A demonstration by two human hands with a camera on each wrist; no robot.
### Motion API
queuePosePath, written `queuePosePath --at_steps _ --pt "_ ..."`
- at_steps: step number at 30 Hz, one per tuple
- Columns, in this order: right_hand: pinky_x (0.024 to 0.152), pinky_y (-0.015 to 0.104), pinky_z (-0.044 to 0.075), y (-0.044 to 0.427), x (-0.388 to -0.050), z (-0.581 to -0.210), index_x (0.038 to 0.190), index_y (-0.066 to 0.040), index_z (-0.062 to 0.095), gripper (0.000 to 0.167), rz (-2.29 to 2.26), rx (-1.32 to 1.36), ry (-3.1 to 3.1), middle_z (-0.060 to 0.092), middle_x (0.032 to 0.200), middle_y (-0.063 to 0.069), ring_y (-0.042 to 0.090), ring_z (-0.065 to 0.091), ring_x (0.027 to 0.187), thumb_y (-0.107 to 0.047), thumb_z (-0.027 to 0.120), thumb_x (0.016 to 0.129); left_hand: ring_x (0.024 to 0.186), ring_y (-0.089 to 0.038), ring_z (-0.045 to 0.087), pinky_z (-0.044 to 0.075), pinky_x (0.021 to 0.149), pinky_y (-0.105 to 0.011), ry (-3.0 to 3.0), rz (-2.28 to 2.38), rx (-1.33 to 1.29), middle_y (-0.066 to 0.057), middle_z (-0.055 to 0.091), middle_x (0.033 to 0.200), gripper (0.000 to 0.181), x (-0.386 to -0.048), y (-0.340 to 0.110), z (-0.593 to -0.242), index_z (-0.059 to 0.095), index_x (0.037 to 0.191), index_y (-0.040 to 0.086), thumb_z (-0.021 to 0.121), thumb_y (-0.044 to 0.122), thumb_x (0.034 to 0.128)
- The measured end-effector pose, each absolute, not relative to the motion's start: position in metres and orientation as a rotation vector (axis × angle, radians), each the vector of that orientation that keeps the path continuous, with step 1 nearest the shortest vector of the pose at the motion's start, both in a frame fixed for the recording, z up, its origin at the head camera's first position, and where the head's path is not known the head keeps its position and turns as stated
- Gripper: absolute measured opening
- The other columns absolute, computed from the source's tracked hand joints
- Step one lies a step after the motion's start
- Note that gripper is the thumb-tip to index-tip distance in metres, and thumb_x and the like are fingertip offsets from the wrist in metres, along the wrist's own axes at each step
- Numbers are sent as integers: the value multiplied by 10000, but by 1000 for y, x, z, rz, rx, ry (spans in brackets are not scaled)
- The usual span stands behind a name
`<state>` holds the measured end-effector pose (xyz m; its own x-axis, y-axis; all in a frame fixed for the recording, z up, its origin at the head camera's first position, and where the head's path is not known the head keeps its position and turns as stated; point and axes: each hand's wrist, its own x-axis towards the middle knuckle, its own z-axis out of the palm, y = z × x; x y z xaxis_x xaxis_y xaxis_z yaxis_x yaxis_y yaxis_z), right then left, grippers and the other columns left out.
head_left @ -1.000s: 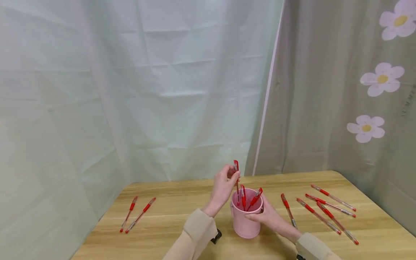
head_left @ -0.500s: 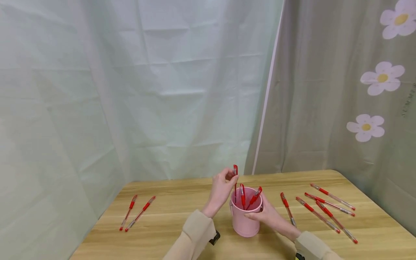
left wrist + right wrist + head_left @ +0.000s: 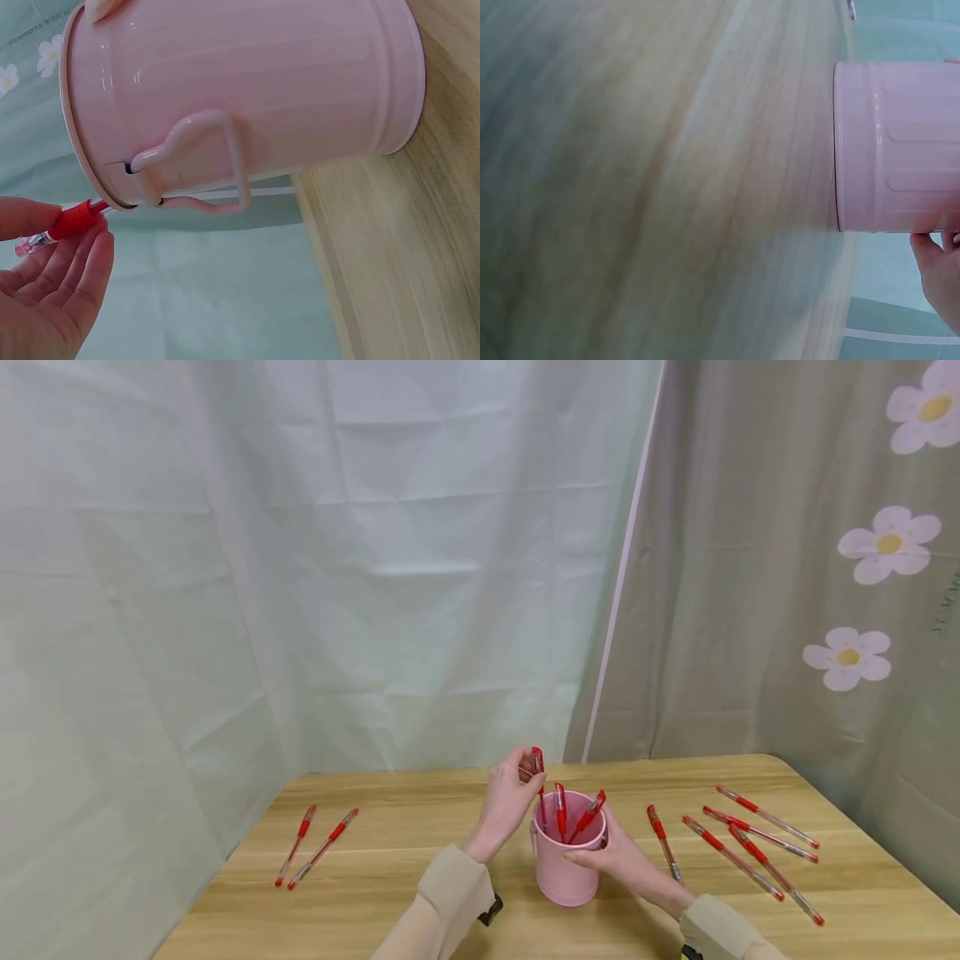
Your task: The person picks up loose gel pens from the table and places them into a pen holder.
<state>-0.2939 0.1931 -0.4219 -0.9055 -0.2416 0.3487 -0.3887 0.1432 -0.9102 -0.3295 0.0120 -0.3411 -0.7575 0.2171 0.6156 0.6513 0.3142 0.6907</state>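
Pale green curtain fabric (image 3: 420,568) hangs behind a light wood-grained table (image 3: 405,835). From the head view, the left hand (image 3: 506,803) pinches a slim clear pen with red parts (image 3: 537,758), its lower part inside a glossy pink cylindrical bucket (image 3: 567,877), which the right hand (image 3: 618,858) grips near the rim. Probably this is the inserting step; next seems to call for lowering, then loosening the pinch. At the left wrist, the pen's red sleeve (image 3: 73,220) shows beside the rim. At the right wrist, the bucket stands upright on the table.
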Motion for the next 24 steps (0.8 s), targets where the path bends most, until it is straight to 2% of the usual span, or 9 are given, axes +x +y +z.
queuePosePath --at_steps 4,10,24 --pt "851 341 415 193 -294 -422 1299 -55 309 738 1860 608 -2293 459 1207 160 308 458 1086 -137 759 719 642 -151 573 478 569 -231 -2177 -1407 -776 -55 589 755 196 -330 12 -343 537 947 -21 626 -68 778" --pt "864 364 406 194 -292 -421 1305 -22 299 740 1857 632 -2289 451 1214 184 319 449 1095 -116 752 727 617 -127 551 472 542 -231 -2166 -1330 -806 -24 556 707 342 -329 11 -347 474 1058 -14 616 -96 758" --pt "846 341 416 193 -292 -420 1293 2 283 727 1883 652 -2276 440 1213 196 326 449 1085 -97 738 735 618 -91 546 473 545 -195 -2287 -1264 -847 1 586 715 171 -327 11 -352 567 976 29 624 -21 823"
